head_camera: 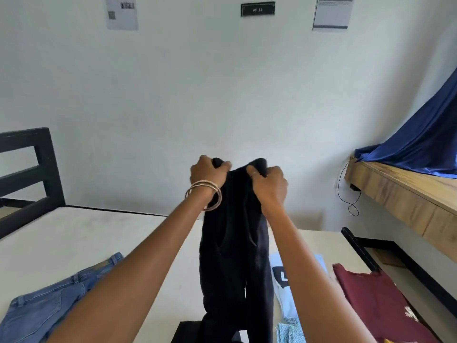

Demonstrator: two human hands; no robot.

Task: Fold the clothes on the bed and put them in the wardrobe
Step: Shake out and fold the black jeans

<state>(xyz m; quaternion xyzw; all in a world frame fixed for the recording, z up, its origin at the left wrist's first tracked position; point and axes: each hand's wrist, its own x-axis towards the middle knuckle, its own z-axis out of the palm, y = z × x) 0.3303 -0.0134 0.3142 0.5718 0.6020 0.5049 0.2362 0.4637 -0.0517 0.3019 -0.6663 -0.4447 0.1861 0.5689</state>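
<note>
We held the black trousers [235, 256] up above the bed [74, 233], left hand [206, 173] and right hand [268, 183] side by side, fingers curled tight around the bunched waistband.

Both bare arms reach forward and upward, nearly straight, converging toward the middle of the view. The left hand [207, 172] is raised with its back to the camera, fingers curled over and gripping a bunched edge of dark cloth. The right hand [268, 182], just beside it at about the same height, pinches the cloth likewise with curled fingers.
</note>
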